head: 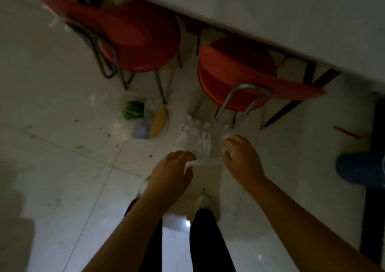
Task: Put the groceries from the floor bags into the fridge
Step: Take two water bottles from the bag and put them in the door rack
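Observation:
A clear plastic bag of water bottles (198, 138) stands on the white tiled floor in front of my feet. My left hand (173, 171) and my right hand (241, 157) each grip a stretched edge of that bag at its near side. To its left lies a second clear bag (145, 122) with a green striped vegetable (133, 109), a yellow corn cob (159, 119) and a pale purple item (141, 129). The picture is dim and blurred. No fridge is in view.
Two red chairs (135, 36) (235, 74) with metal legs stand just beyond the bags, pushed under a white table (270, 7). A blue cylinder (360, 167) lies at the right beside a dark frame. A thin red object (346, 132) lies on the floor.

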